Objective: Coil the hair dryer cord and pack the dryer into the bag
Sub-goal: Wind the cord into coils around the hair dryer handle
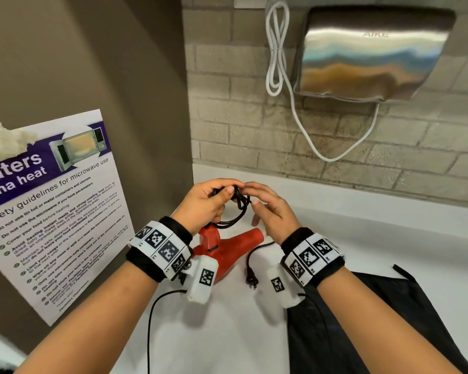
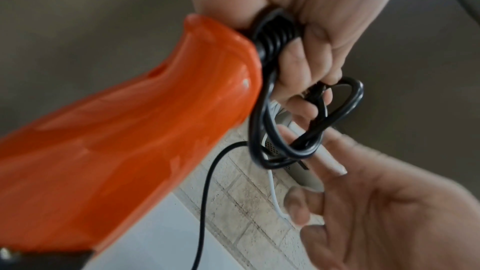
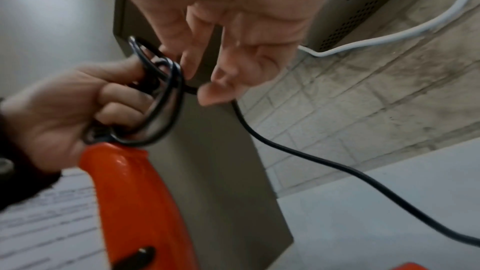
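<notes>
The red hair dryer (image 1: 227, 252) hangs handle-up over the white counter (image 1: 362, 233). My left hand (image 1: 222, 193) grips several loops of its black cord (image 1: 238, 203) just above the handle (image 2: 130, 141); the gathered coils (image 2: 280, 44) sit in its curled fingers. My right hand (image 1: 254, 197) is right beside it, pinching the free run of cord (image 3: 259, 141) between thumb (image 3: 210, 91) and fingers close to the loops. The rest of the cord trails under my right palm to the plug (image 1: 252, 279), near the counter. The black bag (image 1: 376, 319) lies flat at my right.
A steel hand dryer (image 1: 370, 52) hangs on the brick wall with a white cable (image 1: 276, 49) looping below it. A microwave safety poster (image 1: 54, 211) covers the brown side wall at left. A thin black wrist-camera lead (image 1: 150, 333) hangs from my left wrist.
</notes>
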The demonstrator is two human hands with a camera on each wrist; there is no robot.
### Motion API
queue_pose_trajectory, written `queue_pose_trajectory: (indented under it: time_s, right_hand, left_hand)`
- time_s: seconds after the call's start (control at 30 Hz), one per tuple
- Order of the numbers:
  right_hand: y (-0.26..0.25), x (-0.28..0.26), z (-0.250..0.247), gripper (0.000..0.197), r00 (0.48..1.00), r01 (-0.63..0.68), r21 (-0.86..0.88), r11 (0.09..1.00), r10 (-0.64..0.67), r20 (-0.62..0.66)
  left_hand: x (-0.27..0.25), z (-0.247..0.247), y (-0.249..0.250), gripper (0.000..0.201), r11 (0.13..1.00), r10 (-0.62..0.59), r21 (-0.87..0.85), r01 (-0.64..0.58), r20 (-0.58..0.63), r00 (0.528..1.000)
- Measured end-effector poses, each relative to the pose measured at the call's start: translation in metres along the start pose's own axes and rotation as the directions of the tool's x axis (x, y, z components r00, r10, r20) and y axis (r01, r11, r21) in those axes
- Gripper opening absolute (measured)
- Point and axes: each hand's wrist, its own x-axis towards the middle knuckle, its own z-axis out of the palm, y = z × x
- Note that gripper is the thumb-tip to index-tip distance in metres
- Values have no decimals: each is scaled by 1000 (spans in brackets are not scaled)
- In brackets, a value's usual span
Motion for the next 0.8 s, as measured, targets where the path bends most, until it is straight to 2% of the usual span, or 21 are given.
queue_pose_trajectory:
  time_s: [0.13, 0.23, 0.33, 0.47, 0.57, 0.67, 0.73, 0.8]
  right_hand:
    - [-13, 3, 8, 9, 997, -71, 121, 990, 75, -28]
    - [-12, 8, 10, 24, 990, -135, 185, 973, 141, -16]
    - [-7, 10, 10, 34, 993, -110, 224, 968, 118, -26]
    - [1, 12, 15, 38, 995, -75, 118, 990, 83, -62]
    - [9, 11, 18, 19, 994, -101, 54, 993, 99, 46]
    - [12, 9, 21, 45, 989, -93, 13, 996, 91, 118]
    - [7, 11, 24, 46, 989, -73, 1, 997, 73, 128]
    - [6, 15, 23, 47, 990, -58, -94, 994, 69, 125]
  left_hand:
    - [0, 2, 3, 20, 999, 31, 27, -31, -2, 1000]
    - [-2, 1, 3, 19, 999, 41, 21, -41, -1, 999]
    - [-4, 1, 3, 20, 1000, 17, 2, -17, 45, 999]
    - [-3, 0, 1, 23, 1000, -10, -5, 11, 65, 998]
    - [-3, -3, 2, 24, 999, -19, -45, 21, 59, 998]
    - [-4, -4, 2, 26, 997, -11, -76, 14, 40, 999]
    - [-5, -2, 6, 17, 998, 5, -56, -4, 23, 1000]
    - [-7, 2, 12, 13, 1000, 31, 0, -31, -3, 1000]
